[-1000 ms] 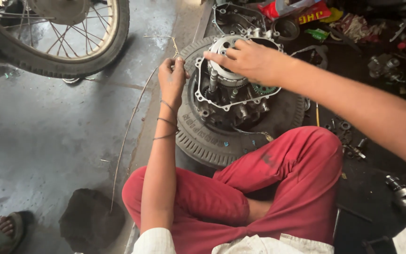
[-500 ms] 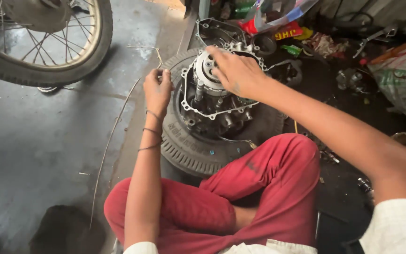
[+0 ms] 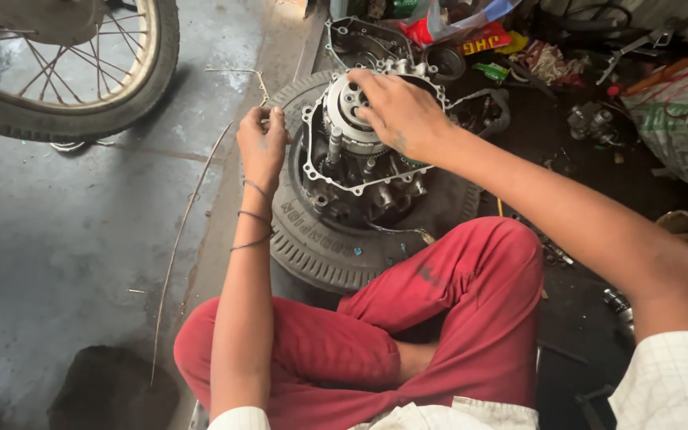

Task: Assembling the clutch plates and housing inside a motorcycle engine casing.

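Grey concrete floor point(image 3: 65, 239) fills the nine o'clock side of the view, stained and damp-looking, with a spoked motorcycle wheel point(image 3: 65, 72) cut off by the frame edge at eleven o'clock. At the centre an opened engine case point(image 3: 360, 171) lies inside an old tyre point(image 3: 312, 239), whose far rim is hidden behind the case. The right hand point(image 3: 400, 111) lies on the round clutch assembly point(image 3: 344, 119) at the top of the case, fingers spread and bent over it; the palm covers most of the part, so whether anything is pinched underneath cannot be told. The left hand point(image 3: 263, 147), at ten o'clock from the case, has its fingers closed on a thin bent wire point(image 3: 189, 215) that trails down toward seven o'clock across the floor; its upper end kinks above the knuckles. Red trousers point(image 3: 408, 334) on crossed legs fill the six o'clock area. At one to three o'clock a dark clutter of parts, rags and coloured wrappers point(image 3: 479, 40) is too shadowed to sort out. A dark lump point(image 3: 109, 390) at seven o'clock is unidentifiable.
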